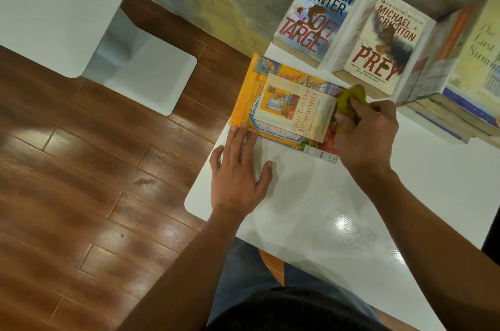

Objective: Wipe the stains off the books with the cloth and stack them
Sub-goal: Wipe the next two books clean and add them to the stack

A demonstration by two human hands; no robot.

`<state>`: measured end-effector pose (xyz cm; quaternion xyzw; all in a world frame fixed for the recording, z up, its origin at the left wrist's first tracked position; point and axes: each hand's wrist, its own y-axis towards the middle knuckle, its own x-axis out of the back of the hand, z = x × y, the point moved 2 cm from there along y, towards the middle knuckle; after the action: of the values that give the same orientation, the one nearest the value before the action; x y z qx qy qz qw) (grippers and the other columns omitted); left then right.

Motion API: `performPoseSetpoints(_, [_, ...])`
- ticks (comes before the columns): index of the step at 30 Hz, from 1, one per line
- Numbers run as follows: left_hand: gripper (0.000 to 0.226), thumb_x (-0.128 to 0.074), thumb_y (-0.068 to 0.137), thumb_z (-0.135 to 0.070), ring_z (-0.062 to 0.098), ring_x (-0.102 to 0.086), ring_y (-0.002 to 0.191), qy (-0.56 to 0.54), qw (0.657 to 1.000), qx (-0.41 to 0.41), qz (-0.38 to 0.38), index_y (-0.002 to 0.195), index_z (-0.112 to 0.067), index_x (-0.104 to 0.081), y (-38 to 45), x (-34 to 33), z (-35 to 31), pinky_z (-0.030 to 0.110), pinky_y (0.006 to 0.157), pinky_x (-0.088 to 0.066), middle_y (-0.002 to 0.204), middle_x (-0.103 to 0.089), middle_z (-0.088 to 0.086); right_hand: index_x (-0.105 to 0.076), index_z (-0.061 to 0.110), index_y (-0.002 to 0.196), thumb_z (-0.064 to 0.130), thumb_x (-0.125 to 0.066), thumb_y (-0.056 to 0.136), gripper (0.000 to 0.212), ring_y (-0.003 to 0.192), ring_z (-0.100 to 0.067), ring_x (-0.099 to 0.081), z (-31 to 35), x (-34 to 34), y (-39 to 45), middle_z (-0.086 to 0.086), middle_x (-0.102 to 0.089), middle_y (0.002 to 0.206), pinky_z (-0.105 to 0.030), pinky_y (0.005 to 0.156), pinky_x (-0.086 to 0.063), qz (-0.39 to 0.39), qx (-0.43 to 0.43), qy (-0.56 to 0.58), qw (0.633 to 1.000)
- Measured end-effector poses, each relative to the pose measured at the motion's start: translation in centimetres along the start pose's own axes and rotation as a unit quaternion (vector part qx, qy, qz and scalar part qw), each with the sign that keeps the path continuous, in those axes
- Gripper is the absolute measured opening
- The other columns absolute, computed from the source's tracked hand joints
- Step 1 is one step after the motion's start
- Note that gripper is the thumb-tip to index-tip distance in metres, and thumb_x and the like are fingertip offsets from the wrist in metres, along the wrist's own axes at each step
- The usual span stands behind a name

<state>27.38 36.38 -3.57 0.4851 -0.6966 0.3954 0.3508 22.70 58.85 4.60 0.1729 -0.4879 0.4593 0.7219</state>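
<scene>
Two hands work the yellow book (284, 103): right hand (365, 135) grips the cloth (350, 99) at its right end, left hand (238, 171) lies flat, fingers straight, bracing its near-left corner

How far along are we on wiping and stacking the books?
Done: a stack stands at right. In hand: right hand rubs the cloth on the yellow book; left hand steadies its edge. Left: Soft Target and Prey show brown stains, unstacked.

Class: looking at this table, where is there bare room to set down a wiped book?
Bare white table lies near the person, between the left hand and right forearm. The far side is crowded: Soft Target, Prey, the book stack.
</scene>
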Motion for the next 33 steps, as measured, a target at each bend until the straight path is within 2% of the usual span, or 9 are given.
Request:
performPoseSetpoints(5, [0.067,-0.033,0.101,-0.057,0.016,-0.008,0.155,0.013,1.0,0.003,-0.006,0.156,-0.019,-0.032,0.0,0.2,0.0,0.039,0.12,-0.007,0.165,-0.022,0.001,-0.069,0.007,0.12,0.009,-0.069,0.09,0.03,0.105,-0.029,-0.05,5.5,-3.3,-0.3,-0.021,-0.052,0.116,-0.018,0.103,-0.036,0.024,0.184,-0.003,0.983])
performPoseSetpoints(8, [0.066,-0.03,0.101,-0.057,0.017,-0.012,0.154,0.017,1.0,0.006,-0.007,0.155,-0.019,-0.035,0.0,0.4,-0.2,0.041,0.119,-0.011,0.164,-0.026,0.002,-0.068,0.008,0.116,0.009,-0.068,0.09,0.026,0.109,-0.037,-0.049,9.3,-6.5,1.0,-0.021,-0.049,0.118,-0.045,0.092,-0.05,0.072,0.225,0.036,0.971])
performPoseSetpoints(9, [0.066,-0.03,0.101,-0.057,0.017,-0.012,0.154,0.017,1.0,0.009,-0.004,0.155,-0.019,-0.035,0.0,0.4,-0.2,0.041,0.12,-0.012,0.164,-0.026,0.002,-0.068,0.009,0.117,0.011,-0.066,0.091,0.025,0.111,-0.036,-0.047,10.5,-7.3,1.3,-0.019,-0.048,0.119,-0.047,0.09,-0.05,0.083,0.241,0.029,0.967])
performPoseSetpoints(12, [0.065,-0.033,0.101,-0.058,0.017,-0.015,0.154,0.018,1.0,0.016,0.003,0.155,-0.021,-0.035,0.1,0.2,-0.1,0.041,0.121,-0.01,0.164,-0.027,0.001,-0.066,0.016,0.122,0.025,-0.059,0.098,0.026,0.118,-0.028,-0.043,12.4,-9.1,2.2,-0.014,-0.044,0.129,-0.035,0.095,-0.042,0.092,0.273,-0.069,0.955])
performPoseSetpoints(18, [0.066,-0.03,0.1,-0.06,0.019,-0.021,0.152,0.009,1.0,0.017,-0.006,0.153,-0.021,-0.036,0.1,0.3,-0.2,0.041,0.121,-0.011,0.162,-0.031,0.001,-0.067,0.018,0.118,0.032,-0.061,0.096,0.026,0.113,-0.029,-0.045,10.9,-10.2,3.3,-0.014,-0.048,0.123,-0.037,0.098,-0.039,0.048,0.268,-0.103,0.957])
performPoseSetpoints(22, [0.068,-0.029,0.1,-0.06,0.019,-0.02,0.152,0.008,1.0,0.011,-0.013,0.153,-0.018,-0.037,0.1,0.5,-0.3,0.044,0.12,-0.015,0.162,-0.031,0.002,-0.065,0.016,0.127,0.03,-0.061,0.096,0.035,0.111,-0.032,-0.046,9.2,-9.6,4.1,-0.016,-0.05,0.122,-0.042,0.099,-0.041,0.038,0.258,-0.106,0.96])
performPoseSetpoints(27, [0.066,-0.039,0.099,-0.056,0.019,-0.018,0.153,0.012,1.0,0.007,-0.023,0.152,-0.018,-0.037,0.1,0.5,-0.3,0.044,0.119,-0.017,0.161,-0.032,0.003,-0.059,0.021,0.131,0.034,-0.055,0.099,0.034,0.119,-0.027,-0.043,6.0,-8.3,4.7,-0.01,-0.05,0.129,-0.035,0.104,-0.036,0.033,0.244,-0.157,0.956])
performPoseSetpoints(30, [0.064,-0.041,0.098,-0.054,0.019,-0.019,0.153,0.017,0.999,0.002,-0.028,0.151,-0.018,-0.038,0.1,0.4,-0.4,0.045,0.118,-0.02,0.161,-0.032,0.003,-0.06,0.019,0.13,0.03,-0.057,0.099,0.033,0.122,-0.03,-0.044,4.5,-6.5,4.3,-0.012,-0.047,0.134,-0.04,0.103,-0.039,0.021,0.221,-0.153,0.963])
performPoseSetpoints(33, [0.065,-0.039,0.098,-0.055,0.018,-0.017,0.153,0.029,0.999,0.004,-0.025,0.152,-0.018,-0.037,0.1,0.2,-0.2,0.042,0.119,-0.015,0.162,-0.03,0.002,-0.062,0.02,0.124,0.032,-0.058,0.098,0.029,0.121,-0.03,-0.046,2.9,-5.5,4.0,-0.011,-0.05,0.127,-0.052,0.096,-0.043,0.006,0.196,-0.175,0.965])
